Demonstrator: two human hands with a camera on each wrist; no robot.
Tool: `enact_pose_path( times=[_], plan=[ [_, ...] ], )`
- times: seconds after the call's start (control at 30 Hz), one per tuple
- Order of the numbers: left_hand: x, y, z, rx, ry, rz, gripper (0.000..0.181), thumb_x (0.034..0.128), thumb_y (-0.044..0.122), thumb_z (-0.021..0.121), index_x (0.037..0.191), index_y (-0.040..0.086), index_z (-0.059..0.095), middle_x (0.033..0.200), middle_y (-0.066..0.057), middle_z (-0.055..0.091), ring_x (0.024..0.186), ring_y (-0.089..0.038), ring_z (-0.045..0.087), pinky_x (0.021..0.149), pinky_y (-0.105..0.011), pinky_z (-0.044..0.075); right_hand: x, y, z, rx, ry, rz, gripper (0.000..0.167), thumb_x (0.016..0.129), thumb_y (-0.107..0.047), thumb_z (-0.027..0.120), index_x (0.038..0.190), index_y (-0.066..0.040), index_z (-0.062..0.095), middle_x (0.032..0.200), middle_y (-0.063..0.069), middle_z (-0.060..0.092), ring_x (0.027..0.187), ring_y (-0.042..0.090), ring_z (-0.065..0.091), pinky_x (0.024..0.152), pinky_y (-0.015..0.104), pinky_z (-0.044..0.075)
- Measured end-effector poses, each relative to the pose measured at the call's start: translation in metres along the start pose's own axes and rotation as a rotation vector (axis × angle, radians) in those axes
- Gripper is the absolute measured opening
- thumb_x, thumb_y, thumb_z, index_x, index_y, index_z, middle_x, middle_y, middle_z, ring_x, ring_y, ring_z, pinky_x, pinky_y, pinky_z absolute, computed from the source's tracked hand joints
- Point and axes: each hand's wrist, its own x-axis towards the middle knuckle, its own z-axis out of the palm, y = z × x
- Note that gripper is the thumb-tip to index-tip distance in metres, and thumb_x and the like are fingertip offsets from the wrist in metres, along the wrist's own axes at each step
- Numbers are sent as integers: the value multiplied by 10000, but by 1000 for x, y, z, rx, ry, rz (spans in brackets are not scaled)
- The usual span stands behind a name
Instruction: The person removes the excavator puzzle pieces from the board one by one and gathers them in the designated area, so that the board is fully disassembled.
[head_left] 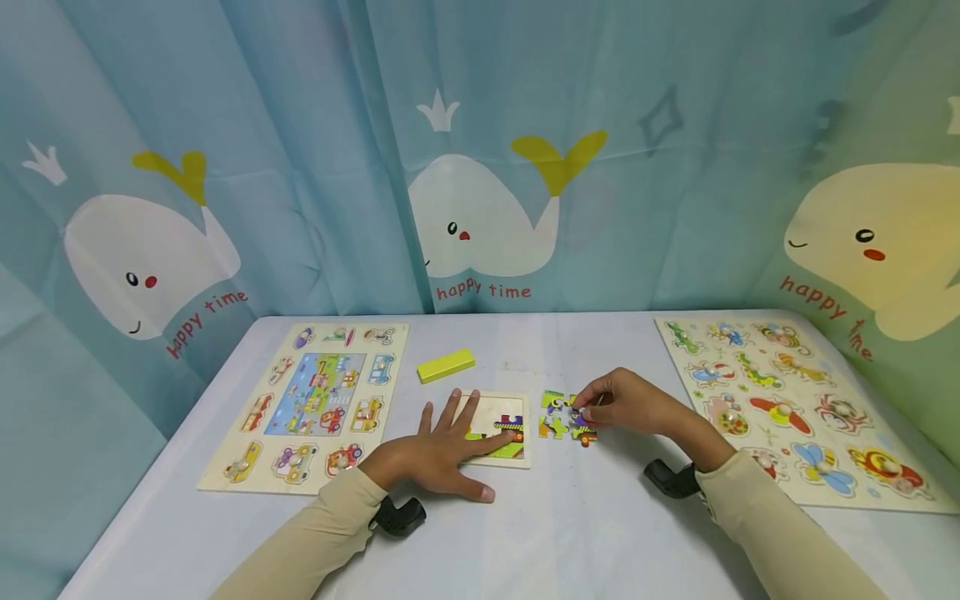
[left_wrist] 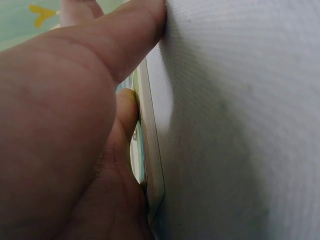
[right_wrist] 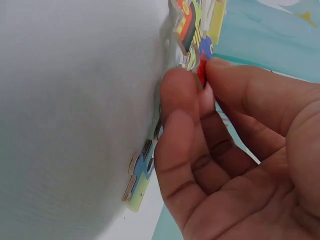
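In the head view, my left hand (head_left: 442,460) lies with fingers spread over a small wooden puzzle tray (head_left: 527,457), its index finger on the puzzle pieces (head_left: 510,423) along the tray's right side. The palm and thumb cover much of the tray's lower left. Just right of the tray, my right hand (head_left: 630,404) pinches a jigsaw piece between thumb and fingers. Red and blue show on that piece (right_wrist: 202,70) in the right wrist view, though fingertips hide most of it. Several loose jigsaw pieces (head_left: 552,428) lie grouped beneath and beside those fingertips.
A yellow block (head_left: 446,366) lies behind the tray. To the left is a wooden vehicle puzzle board (head_left: 255,479); at the right, an insect puzzle board (head_left: 678,333). A whale-print curtain (head_left: 480,67) hangs behind the white table (head_left: 525,542).
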Motion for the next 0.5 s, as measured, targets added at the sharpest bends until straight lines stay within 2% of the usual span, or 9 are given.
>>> enact_pose_path(
  times=[0.33,0.5],
  plan=[
    [0,2,-2,2,1,6,785,863,643,588,1531,439,232,1596,-109,-199,1413,-344,-262,1065,-645,-101,-1,-3,-1,-71,6,-3,116,891,38,636,975,58,714,877,76,716,732,142,610,600,259,473],
    [0,1,-2,7,0,8,783,865,645,582,1532,436,230,1597,-112,-194,1414,-345,-258,1066,-647,-94,-1,-5,-4,-112,23,-2,142,881,32,645,999,50,721,962,98,709,760,125,583,628,259,474]
  ],
)
